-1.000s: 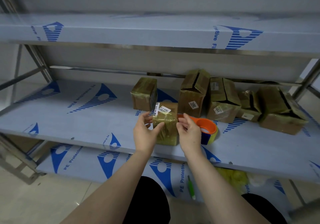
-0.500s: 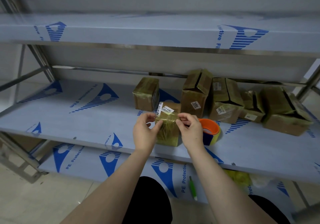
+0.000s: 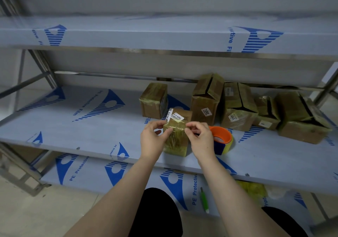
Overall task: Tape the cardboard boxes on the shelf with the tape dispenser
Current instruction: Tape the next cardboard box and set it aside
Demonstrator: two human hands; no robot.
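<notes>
Pinching tape strip (image 3: 176, 126) at top edge of small cardboard box (image 3: 177, 143) with left hand (image 3: 152, 140) and right hand (image 3: 200, 138), fingers curled — just left of orange tape dispenser (image 3: 221, 137). Best smoothed flat outward — no wrinkles.

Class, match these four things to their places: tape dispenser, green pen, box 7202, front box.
Things
1 tape dispenser
2 green pen
3 box 7202
4 front box

Places
A lower shelf
B pinched by left hand and right hand
C back of middle shelf
D just right of the right hand

Pairs: 1-D, 2-A, 3-C, 4-B
</notes>
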